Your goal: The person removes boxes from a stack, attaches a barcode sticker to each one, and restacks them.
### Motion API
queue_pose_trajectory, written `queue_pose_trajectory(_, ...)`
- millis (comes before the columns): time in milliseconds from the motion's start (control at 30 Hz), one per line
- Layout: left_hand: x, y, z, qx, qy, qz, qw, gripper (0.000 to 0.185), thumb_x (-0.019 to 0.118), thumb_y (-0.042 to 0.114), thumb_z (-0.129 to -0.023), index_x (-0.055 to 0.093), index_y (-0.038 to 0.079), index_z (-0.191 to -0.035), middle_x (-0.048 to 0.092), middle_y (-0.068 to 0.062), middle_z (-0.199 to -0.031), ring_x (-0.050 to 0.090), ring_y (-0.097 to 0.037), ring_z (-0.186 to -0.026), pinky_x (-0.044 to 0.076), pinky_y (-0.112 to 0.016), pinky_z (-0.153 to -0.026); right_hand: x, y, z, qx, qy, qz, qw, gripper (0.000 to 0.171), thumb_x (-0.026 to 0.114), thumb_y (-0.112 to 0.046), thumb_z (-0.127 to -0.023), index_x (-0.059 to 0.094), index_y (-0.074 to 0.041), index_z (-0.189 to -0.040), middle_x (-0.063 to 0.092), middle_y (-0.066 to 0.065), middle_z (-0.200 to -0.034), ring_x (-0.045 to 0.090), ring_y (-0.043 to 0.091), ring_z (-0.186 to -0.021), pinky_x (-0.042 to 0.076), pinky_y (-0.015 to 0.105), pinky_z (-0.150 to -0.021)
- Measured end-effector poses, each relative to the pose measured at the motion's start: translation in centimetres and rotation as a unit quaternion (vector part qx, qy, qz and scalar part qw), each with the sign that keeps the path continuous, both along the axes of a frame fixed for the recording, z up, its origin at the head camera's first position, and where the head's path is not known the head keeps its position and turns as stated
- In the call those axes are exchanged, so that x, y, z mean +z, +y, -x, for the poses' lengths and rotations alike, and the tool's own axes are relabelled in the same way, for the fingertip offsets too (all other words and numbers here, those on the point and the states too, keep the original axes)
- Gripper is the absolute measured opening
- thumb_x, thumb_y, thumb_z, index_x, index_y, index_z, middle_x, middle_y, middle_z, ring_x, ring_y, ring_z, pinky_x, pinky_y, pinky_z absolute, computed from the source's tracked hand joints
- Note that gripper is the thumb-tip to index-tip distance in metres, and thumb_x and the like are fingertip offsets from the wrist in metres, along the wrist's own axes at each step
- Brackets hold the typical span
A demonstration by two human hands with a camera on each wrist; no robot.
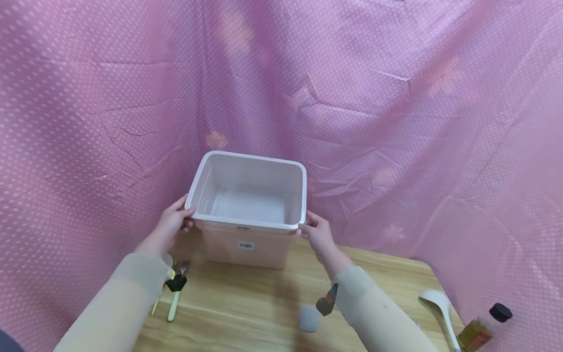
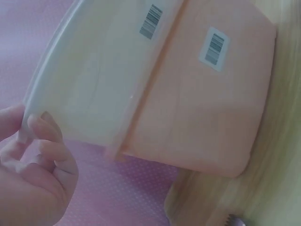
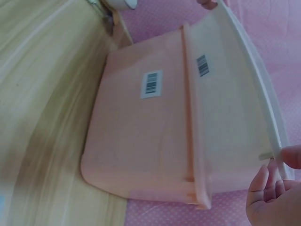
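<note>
A pink dotted cloth (image 1: pixel 396 98) hangs behind and wraps round both sides, leaving little room past the far table edge. The wooden table (image 1: pixel 264 298) runs toward the viewer, with open wood in front of the bin.

The pink bin (image 1: pixel 248 244) stands upright at the far edge of the table, close against the cloth, its white rim (image 1: pixel 246 223) open at the top and nothing showing inside. A barcode label sits on its near wall.

The left hand (image 1: pixel 171 225) grips the rim's left near corner, thumb over the top and fingers (image 2: pixel 44 136) curled beneath. The right hand (image 1: pixel 316 232) takes the right near corner the same way, fingertips (image 3: pixel 263 181) pinching the rim's edge; how far the thumb wraps is probably hidden from the wrist view. Both forearms in beige sleeves reach forward, converging on the bin.

A white ladle (image 1: pixel 440 308) and a dark-capped bottle (image 1: pixel 481 327) lie near the right edge. A grey block (image 1: pixel 309 318) sits between the arms. Small utensils (image 1: pixel 173 293) lie beside the left sleeve.
</note>
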State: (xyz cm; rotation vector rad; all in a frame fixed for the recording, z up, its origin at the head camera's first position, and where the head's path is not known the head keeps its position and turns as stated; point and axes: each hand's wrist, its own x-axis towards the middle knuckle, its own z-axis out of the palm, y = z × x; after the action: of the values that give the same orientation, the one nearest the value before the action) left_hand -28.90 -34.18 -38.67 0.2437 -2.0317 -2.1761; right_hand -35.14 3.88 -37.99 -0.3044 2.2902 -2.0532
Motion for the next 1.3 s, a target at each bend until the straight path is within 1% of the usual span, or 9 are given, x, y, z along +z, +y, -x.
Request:
queue_pose_trajectory(167,0.8,0.0,-0.3,-0.006,0.016,0.028,0.9995,0.063,0.050,0.014,-0.103,0.020,0.014,-0.158,0.057,0.006,-0.073,0.050,-0.004,-0.059,0.042,-0.018,-0.054,0.8,-0.1,-0.4,0.006,-0.013,0.009,1.000,0.056,0.061,-0.001,-0.091,0.044,0.002,-0.144,0.056,0.010,-0.100,0.056,0.034,-0.101,0.048,0.048,-0.095)
queue_pose_trajectory(433,0.8,0.2,0.1,0.005,0.020,0.038,0.9991,0.062,0.049,0.017,-0.104,0.018,0.010,-0.158,0.056,0.002,-0.072,0.049,-0.004,-0.057,0.042,-0.018,-0.052,0.9,-0.1,-0.2,0.001,-0.026,-0.006,1.000,0.055,0.060,-0.004,-0.095,0.041,0.002,-0.146,0.056,0.009,-0.102,0.058,0.032,-0.097,0.049,0.048,-0.095)
queue_pose_trajectory(633,-0.8,1.0,0.6,0.029,0.023,0.098,0.9945,0.059,0.046,0.020,-0.106,0.020,0.002,-0.156,0.058,0.000,-0.078,0.051,-0.006,-0.059,0.041,-0.019,-0.052,-0.4,-0.4,0.1,-0.004,-0.022,-0.033,0.999,0.060,0.060,-0.005,-0.095,0.037,-0.002,-0.150,0.056,0.012,-0.106,0.056,0.032,-0.103,0.048,0.046,-0.096)
queue_pose_trajectory(800,-2.9,1.8,0.9,0.074,-0.006,0.157,0.9848,0.060,0.047,0.022,-0.105,0.022,-0.001,-0.155,0.061,-0.011,-0.094,0.055,-0.014,-0.068,0.044,-0.021,-0.057,-2.3,-0.4,0.2,0.005,-0.009,-0.116,0.993,0.059,0.059,-0.010,-0.097,0.037,-0.006,-0.151,0.061,0.014,-0.121,0.058,0.032,-0.104,0.051,0.038,-0.086)
queue_pose_trajectory(900,-3.9,2.1,0.9,0.098,-0.021,0.170,0.9803,0.059,0.048,0.025,-0.105,0.025,0.002,-0.155,0.056,-0.023,-0.124,0.058,-0.023,-0.088,0.049,-0.026,-0.074,-3.2,-0.3,0.1,0.011,0.024,-0.177,0.984,0.057,0.059,-0.013,-0.098,0.038,-0.006,-0.150,0.063,0.014,-0.119,0.059,0.021,-0.086,0.051,0.030,-0.073)
queue_pose_trajectory(1000,-4.6,2.4,1.0,0.110,-0.018,0.181,0.9771,0.058,0.047,0.026,-0.105,0.027,0.004,-0.154,0.044,-0.026,-0.143,0.055,-0.030,-0.105,0.048,-0.036,-0.092,-3.9,0.0,0.0,0.019,0.051,-0.219,0.974,0.057,0.057,-0.015,-0.099,0.036,-0.007,-0.152,0.062,0.020,-0.108,0.049,0.011,-0.064,0.046,0.024,-0.056)
queue_pose_trajectory(1100,-5.2,2.5,1.3,0.138,-0.012,0.202,0.9695,0.057,0.051,0.029,-0.104,0.034,0.005,-0.153,0.058,-0.025,-0.121,0.058,-0.027,-0.096,0.050,-0.037,-0.087,-4.9,0.4,0.1,0.029,0.080,-0.274,0.958,0.059,0.055,-0.015,-0.101,0.031,-0.013,-0.154,0.055,0.022,-0.109,0.042,0.011,-0.057,0.044,0.024,-0.051)
queue_pose_trajectory(1200,-5.8,2.8,1.7,0.176,-0.005,0.246,0.9531,0.056,0.055,0.034,-0.101,0.042,0.009,-0.150,0.057,-0.015,-0.087,0.053,-0.022,-0.075,0.045,-0.035,-0.068,-5.8,0.9,0.3,0.032,0.125,-0.364,0.922,0.067,0.056,-0.015,-0.100,0.023,-0.019,-0.158,0.051,0.017,-0.116,0.048,0.013,-0.068,0.050,0.029,-0.062)
queue_pose_trajectory(1300,-6.2,3.2,2.2,0.215,0.018,0.304,0.9282,0.061,0.061,0.035,-0.098,0.043,0.007,-0.149,0.056,-0.019,-0.098,0.055,-0.032,-0.089,0.046,-0.044,-0.079,-6.3,1.4,0.4,0.036,0.148,-0.423,0.893,0.082,0.062,-0.019,-0.097,0.009,-0.022,-0.160,0.050,0.020,-0.124,0.056,0.024,-0.085,0.054,0.041,-0.078)
